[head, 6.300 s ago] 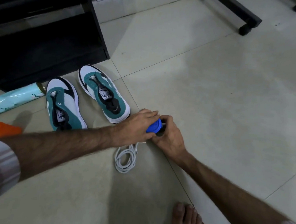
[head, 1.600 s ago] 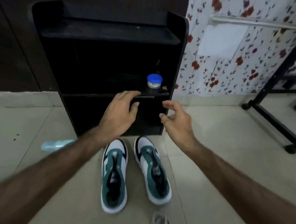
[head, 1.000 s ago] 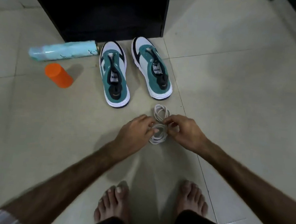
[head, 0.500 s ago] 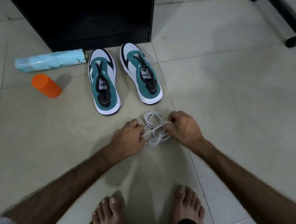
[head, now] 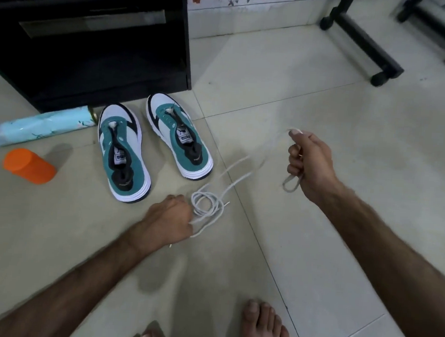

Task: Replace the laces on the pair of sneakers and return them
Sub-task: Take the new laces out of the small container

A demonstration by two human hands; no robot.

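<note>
Two teal-and-white sneakers without laces stand side by side on the tiled floor, the left sneaker (head: pixel 122 153) and the right sneaker (head: pixel 177 136), toes toward the black shelf. White laces (head: pixel 208 203) lie partly coiled on the floor in front of them. My left hand (head: pixel 169 221) is low by the coil, fingers curled around one lace. My right hand (head: pixel 307 161) is raised to the right, gripping a lace that stretches down to the coil, with a loop hanging below the fist.
A black shoe shelf (head: pixel 93 41) stands behind the sneakers. A light blue roll (head: pixel 34 127) and an orange cup (head: pixel 28 165) lie on the floor at left. A black wheeled frame (head: pixel 369 47) stands at the back right. My bare feet (head: pixel 262 329) are at the bottom edge.
My right hand has pulled a lace up and to the right, drawing it out of the coil. My left hand stays low, holding the other lace by the coil.
</note>
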